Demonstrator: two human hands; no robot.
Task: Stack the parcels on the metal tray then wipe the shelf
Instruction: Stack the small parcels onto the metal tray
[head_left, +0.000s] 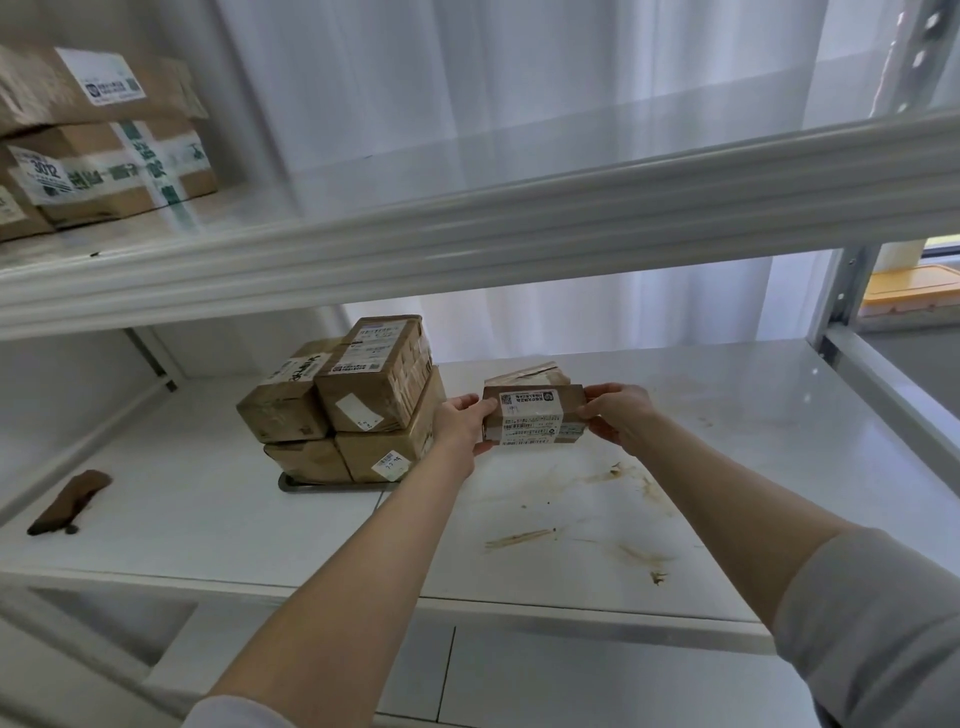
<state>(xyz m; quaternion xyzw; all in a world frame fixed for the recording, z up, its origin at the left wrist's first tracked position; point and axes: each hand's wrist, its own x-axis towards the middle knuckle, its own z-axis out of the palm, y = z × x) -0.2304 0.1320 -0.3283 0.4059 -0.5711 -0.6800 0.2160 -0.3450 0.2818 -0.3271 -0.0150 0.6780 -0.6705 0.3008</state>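
Note:
A small brown parcel (532, 415) with white labels is held above the white shelf (571, 519), my left hand (460, 423) gripping its left end and my right hand (618, 415) its right end. Just behind it another brown parcel (527, 373) lies on the shelf, partly hidden. To the left, several brown parcels (363, 395) stand stacked in two layers on a metal tray (291, 482), of which only the front left rim shows. Brown smears (628, 478) mark the shelf below and right of my hands.
A brown cloth (70, 501) lies at the shelf's left front. The upper shelf's beam (467, 228) runs overhead, with larger cardboard boxes (98, 135) on it at the left. A metal upright (841, 296) stands at the right. White curtain hangs behind.

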